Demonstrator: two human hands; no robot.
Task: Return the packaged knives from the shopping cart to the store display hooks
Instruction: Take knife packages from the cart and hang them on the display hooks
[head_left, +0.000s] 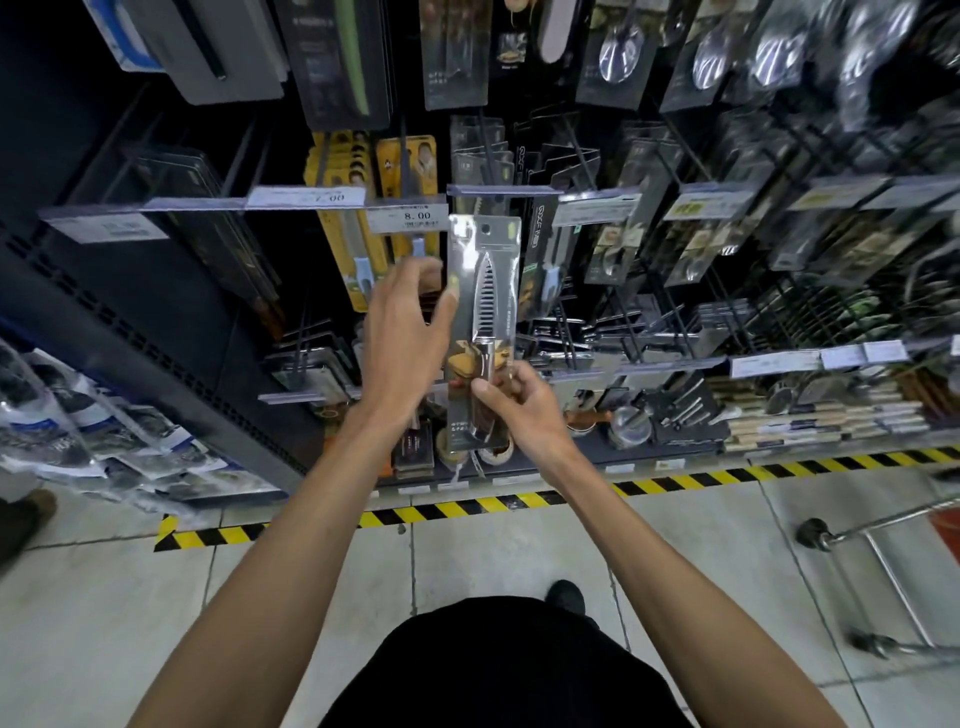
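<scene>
A packaged knife (485, 291) in a clear blister pack stands upright in front of the display, its hang hole near the top, just below a display hook (491, 171). My right hand (511, 402) pinches the pack's lower part at the knife handle. My left hand (410, 322) is beside the pack's left edge with fingers spread and the thumb touching that edge. Several similar knife packs hang on the hook behind.
Hooks with yellow peeler packs (405, 171), spoons and other utensils fill the rack (675, 234). Price tags (408, 218) sit on the rails. A hazard-striped strip (519, 501) marks the floor edge. The shopping cart's frame (883, 571) stands at right. Someone's shoe (26, 514) shows at left.
</scene>
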